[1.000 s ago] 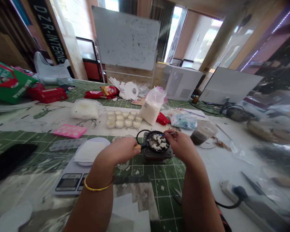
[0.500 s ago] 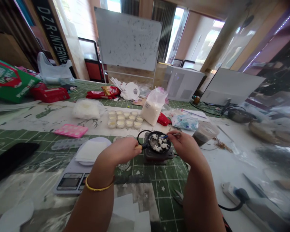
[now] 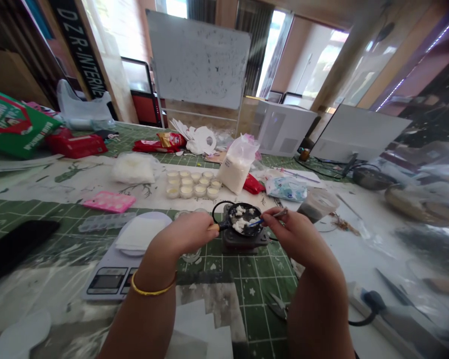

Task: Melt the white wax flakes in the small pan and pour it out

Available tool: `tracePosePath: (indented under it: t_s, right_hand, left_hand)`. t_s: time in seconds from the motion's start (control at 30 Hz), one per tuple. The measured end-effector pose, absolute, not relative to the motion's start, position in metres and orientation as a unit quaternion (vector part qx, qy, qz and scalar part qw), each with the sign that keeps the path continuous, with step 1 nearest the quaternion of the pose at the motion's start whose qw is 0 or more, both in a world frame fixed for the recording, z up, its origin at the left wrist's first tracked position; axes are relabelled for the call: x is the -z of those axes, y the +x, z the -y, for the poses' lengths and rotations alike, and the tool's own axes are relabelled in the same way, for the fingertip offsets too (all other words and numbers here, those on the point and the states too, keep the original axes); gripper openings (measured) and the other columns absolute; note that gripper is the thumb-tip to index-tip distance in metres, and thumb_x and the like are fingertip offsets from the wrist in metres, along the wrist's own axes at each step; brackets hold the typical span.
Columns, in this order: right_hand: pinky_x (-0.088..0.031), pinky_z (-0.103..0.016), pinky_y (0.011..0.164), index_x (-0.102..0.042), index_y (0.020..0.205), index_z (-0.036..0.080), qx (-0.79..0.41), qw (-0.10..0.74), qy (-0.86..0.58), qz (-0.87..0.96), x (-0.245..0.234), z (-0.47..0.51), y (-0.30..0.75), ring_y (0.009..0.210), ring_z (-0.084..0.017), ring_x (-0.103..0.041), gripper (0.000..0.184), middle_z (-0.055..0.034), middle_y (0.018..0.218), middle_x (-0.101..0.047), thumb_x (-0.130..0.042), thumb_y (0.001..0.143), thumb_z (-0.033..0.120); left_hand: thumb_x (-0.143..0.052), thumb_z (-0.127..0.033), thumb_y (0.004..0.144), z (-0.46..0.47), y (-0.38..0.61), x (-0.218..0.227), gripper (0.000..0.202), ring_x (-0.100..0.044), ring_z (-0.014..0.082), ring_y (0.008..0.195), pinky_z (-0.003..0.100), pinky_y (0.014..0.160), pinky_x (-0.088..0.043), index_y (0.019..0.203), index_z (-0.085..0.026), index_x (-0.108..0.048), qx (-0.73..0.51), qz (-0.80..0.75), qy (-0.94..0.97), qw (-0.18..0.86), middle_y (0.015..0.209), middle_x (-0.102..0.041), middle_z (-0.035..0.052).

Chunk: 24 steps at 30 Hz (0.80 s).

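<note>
My left hand (image 3: 196, 230) is closed around the wooden handle of a small black frying pan (image 3: 246, 205). The pan rests on a compact hot plate (image 3: 245, 241). Soft white clumps (image 3: 239, 226) lie in it, mostly toward its near left side. Between the pinched fingers of my right hand (image 3: 282, 224) is a thin blue stirring tool (image 3: 256, 222), whose tip touches the clumps. My fingers partly hide the tool, so its exact kind is unclear. Just behind my left hand stand clear glass cups (image 3: 190, 257), partly covered by it.
Several small cups of pale wax-like filling (image 3: 187, 191) stand beyond the pan, beside a bag of white granules (image 3: 236, 167). A kitchen scale (image 3: 108, 281) sits left, near a pink mould (image 3: 109, 201). Scissors (image 3: 278, 305) and a power strip (image 3: 374, 314) lie right.
My right hand has shifted slightly right, and its forearm has swung outward. The stirring tool lies lower across the pan. The white clumps are gathered more to the left. My left hand stays put.
</note>
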State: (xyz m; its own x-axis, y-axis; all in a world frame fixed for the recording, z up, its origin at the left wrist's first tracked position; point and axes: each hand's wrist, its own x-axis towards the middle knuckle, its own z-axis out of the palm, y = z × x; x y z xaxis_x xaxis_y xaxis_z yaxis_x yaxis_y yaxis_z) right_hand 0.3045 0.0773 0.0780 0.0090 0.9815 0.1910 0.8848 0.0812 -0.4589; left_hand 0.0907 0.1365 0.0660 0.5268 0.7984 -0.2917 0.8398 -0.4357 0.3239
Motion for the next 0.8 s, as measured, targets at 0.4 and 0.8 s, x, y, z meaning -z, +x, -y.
tracePosePath:
  t_s: [0.4,0.8]
  right_hand:
    - [-0.039,-0.027,0.064,-0.065,0.085,0.021,-0.074,0.248,-0.689,0.677,-0.076,-0.081,0.306,0.074,-0.019,-0.061,0.029,-0.0037,0.077,-0.068,-0.040,0.086,0.036]
    - [-0.039,-0.027,0.065,-0.063,0.080,0.021,-0.116,0.248,-0.647,0.711,-0.080,-0.074,0.296,0.071,-0.016,-0.060,0.027,-0.0009,0.073,-0.067,-0.041,0.086,0.035]
  left_hand:
    - [-0.037,-0.041,0.078,-0.135,0.090,-0.067,0.032,-0.055,0.0163,0.064,0.026,0.053,-0.032,0.064,-0.018,-0.053,0.047,-0.491,0.841,0.221,0.073,-0.062,0.0051]
    - [-0.038,-0.041,0.077,-0.137,0.089,-0.065,0.031,-0.053,0.0143,0.060,0.026,0.052,-0.031,0.063,-0.018,-0.052,0.043,-0.489,0.842,0.222,0.071,-0.061,0.0039]
